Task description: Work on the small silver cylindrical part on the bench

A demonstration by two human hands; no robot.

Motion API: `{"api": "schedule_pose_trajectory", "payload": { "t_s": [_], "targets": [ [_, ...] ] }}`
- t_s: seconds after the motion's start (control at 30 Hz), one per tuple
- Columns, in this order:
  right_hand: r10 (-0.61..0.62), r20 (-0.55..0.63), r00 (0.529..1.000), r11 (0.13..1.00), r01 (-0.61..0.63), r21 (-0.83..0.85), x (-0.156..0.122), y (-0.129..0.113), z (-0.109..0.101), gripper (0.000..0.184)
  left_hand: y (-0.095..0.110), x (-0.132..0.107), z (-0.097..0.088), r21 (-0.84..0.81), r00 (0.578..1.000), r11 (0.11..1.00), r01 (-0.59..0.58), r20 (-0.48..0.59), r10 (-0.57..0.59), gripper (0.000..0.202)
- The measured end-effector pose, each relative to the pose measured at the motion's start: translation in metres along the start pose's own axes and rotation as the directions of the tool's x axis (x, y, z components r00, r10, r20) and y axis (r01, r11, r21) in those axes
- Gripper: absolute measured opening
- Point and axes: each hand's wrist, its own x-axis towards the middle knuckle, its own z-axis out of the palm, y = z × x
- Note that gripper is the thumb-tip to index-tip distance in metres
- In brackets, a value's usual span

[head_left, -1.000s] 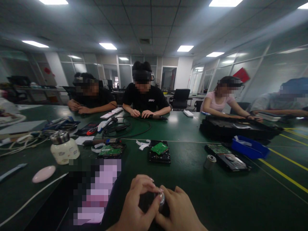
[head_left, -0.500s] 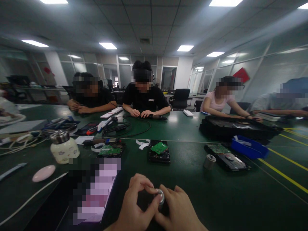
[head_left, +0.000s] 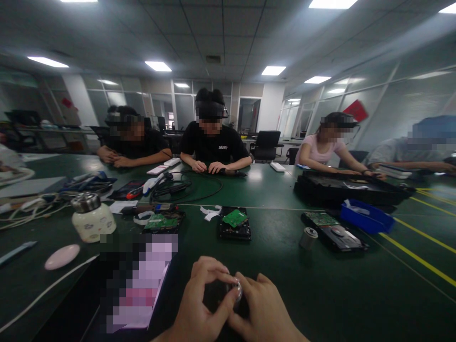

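Note:
At the bottom centre my left hand (head_left: 199, 304) and my right hand (head_left: 265, 311) meet over a dark object (head_left: 217, 297) lying on the green table (head_left: 285, 266). The left thumb and forefinger curl in a pinch round a small shiny round metal part (head_left: 238, 289) on that object. The right hand's fingers are bent and press against the same part from the right. What lies under the hands is mostly hidden.
A black hard drive with a green circuit board (head_left: 235, 223) lies ahead, another (head_left: 162, 222) to its left, a third (head_left: 333, 232) and a small metal cylinder (head_left: 307, 237) to the right. A blue tray (head_left: 365, 217), a white jar (head_left: 91, 217), cables and several seated people surround the table.
My hands stay together on the metal part, with only a slight shift of fingers. The view has drifted a little.

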Motion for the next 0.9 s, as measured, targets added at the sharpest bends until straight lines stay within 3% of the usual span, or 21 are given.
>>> {"api": "schedule_pose_trajectory", "payload": {
  "t_s": [0.17, 0.37, 0.53, 0.77, 0.9],
  "targets": [
    [0.008, -0.005, 1.0, 1.0, -0.008, -0.02, -0.0011, -0.0013, -0.0007, 0.015, 0.0018, -0.0005, 0.0004, -0.018, 0.998, 1.0, 0.012, -0.064, -0.014, 0.021],
    [0.002, -0.02, 1.0, 1.0, -0.002, 0.017, -0.0011, 0.0, 0.0008, 0.017, 0.0038, 0.0017, -0.0032, 0.028, 0.995, 0.996, -0.085, 0.05, 0.084, 0.027],
    [-0.005, -0.008, 1.0, 1.0, 0.005, -0.015, 0.0007, 0.0013, 0.0022, 0.02, 0.002, 0.0009, -0.003, 0.03, 0.999, 0.999, -0.036, 0.008, 0.036, 0.014],
    [-0.016, -0.03, 0.999, 0.999, 0.015, -0.045, 0.0009, 0.0035, 0.0049, 0.015, 0.0017, -0.0014, -0.0011, 0.012, 0.999, 1.0, 0.021, -0.026, -0.021, 0.022],
    [-0.017, -0.044, 0.999, 1.0, 0.017, -0.006, 0.0005, 0.0045, 0.0055, 0.016, 0.0052, 0.0013, -0.0027, 0.039, 0.998, 0.998, -0.054, 0.02, 0.053, 0.029]
  ]
}}
